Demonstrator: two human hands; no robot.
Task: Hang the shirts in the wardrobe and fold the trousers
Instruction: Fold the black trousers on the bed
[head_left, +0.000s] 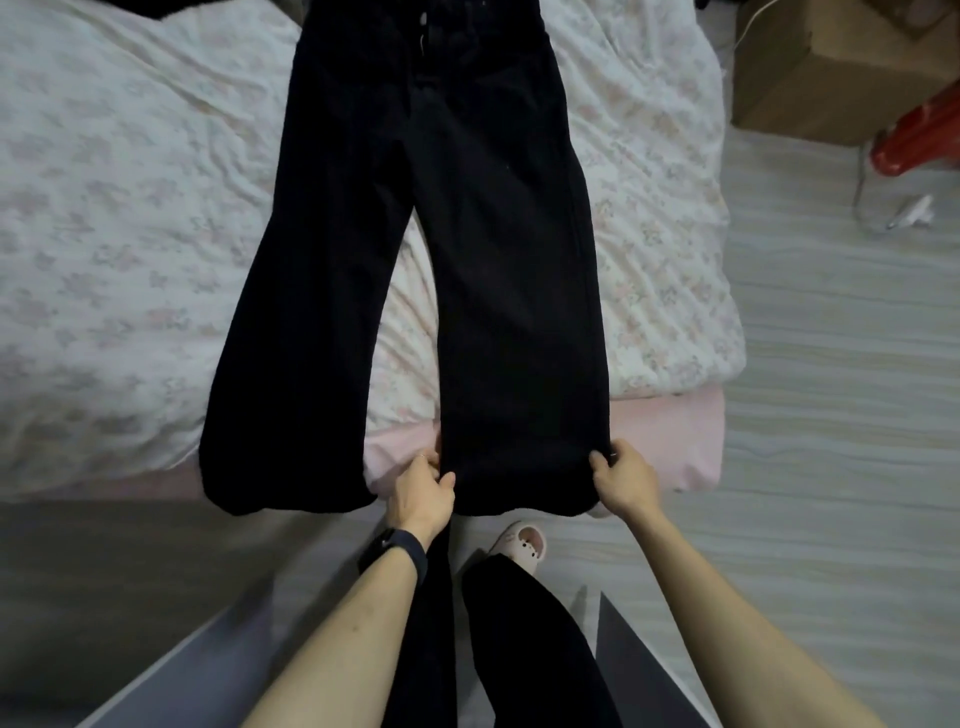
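Fingers (445, 480) of the left hand (422, 496) curl into the inner edge of one trouser leg near its hem; a dark wristband (393, 554) circles that wrist. The black trousers (431, 234) lie spread flat on the floral bed (119, 218), hems draping over the near edge. The right hand (626, 480) pinches the same leg's outer edge. A cardboard box (826, 67) sits far right.
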